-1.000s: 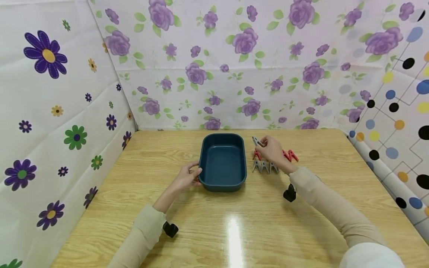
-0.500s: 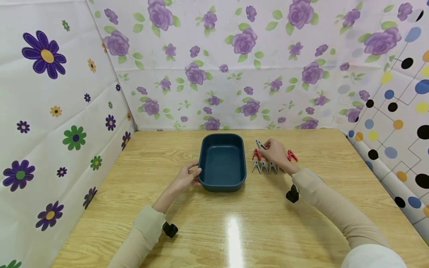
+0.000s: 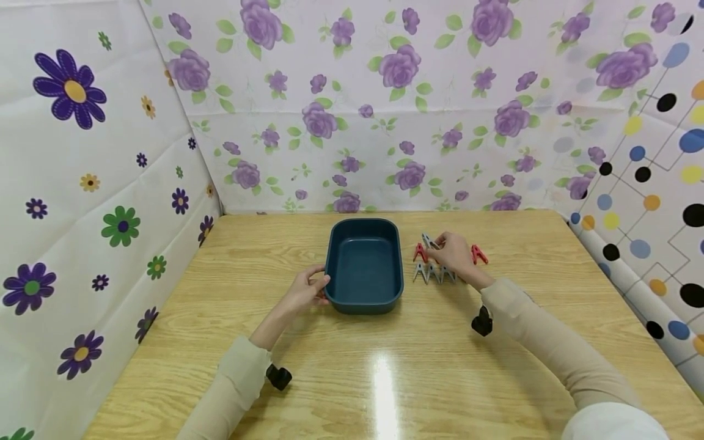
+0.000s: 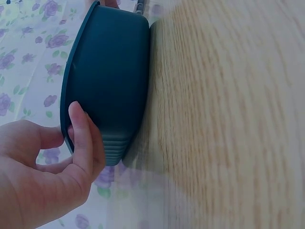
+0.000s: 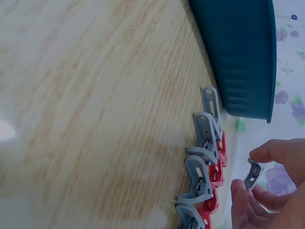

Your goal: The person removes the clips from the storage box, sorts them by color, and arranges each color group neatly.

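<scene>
A dark teal plastic bin (image 3: 363, 272) stands on the wooden table. My left hand (image 3: 302, 293) holds its left rim; in the left wrist view the thumb and fingers (image 4: 82, 138) pinch the bin's edge. To the right of the bin my right hand (image 3: 458, 255) pinches a grey clothespin (image 3: 428, 241) between thumb and fingers, also visible as a grey clip (image 5: 253, 173) in the right wrist view. Below that hand lies a row of grey clothespins (image 3: 420, 272). Red clothespins, one at the left (image 3: 420, 252) and one at the right (image 3: 479, 254), form a row behind; the hand hides part of it.
The wooden table (image 3: 308, 391) reaches back to a flowered cloth wall (image 3: 352, 122). Patterned cloths also stand at the left (image 3: 121, 183) and right (image 3: 649, 183). A black wrist camera (image 3: 482, 321) hangs under the right sleeve.
My right hand has shifted a little to the right and toward me, still pinching the grey clothespin. The left hand and the bin have stayed in place.
</scene>
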A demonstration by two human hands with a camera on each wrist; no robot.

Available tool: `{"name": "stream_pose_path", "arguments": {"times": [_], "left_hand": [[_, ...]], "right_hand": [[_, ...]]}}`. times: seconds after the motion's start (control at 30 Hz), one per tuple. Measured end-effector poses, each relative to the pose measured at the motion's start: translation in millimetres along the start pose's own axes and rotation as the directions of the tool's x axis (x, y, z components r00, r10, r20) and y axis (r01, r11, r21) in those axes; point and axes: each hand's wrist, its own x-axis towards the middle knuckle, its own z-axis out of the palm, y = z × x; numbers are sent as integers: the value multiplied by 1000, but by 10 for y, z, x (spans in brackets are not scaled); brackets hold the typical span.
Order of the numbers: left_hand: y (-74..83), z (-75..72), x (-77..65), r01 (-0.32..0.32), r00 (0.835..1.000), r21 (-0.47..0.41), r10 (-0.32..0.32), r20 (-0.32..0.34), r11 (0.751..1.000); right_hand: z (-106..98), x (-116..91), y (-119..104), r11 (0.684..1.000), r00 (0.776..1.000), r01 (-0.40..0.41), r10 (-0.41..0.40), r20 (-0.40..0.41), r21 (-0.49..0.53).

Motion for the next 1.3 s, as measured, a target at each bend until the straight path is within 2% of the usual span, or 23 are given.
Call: {"name": "stream_pose_path", "arguments": {"times": [0.37,0.83,1.07,1.3], "left_hand": [[-22,-6,19,-3,1000,-4,3,1,1000],[-26,-4,32,3,1000,-20,-3,3,1000],[-24,-8,25,-2,1000,-4,2,9,1000],[-10,5,17,-4,1000,9,4,3,1000]], "right_hand": [[-30,-36,93,999,999,-42,42,11,-7],[-79,-80,230,999,1000,-13,12,-17,-38],[-107,-110,247,998,998,-52,51,-24,-46],[-162,-151,308,999,999,-19,17,-43,-39]]}}
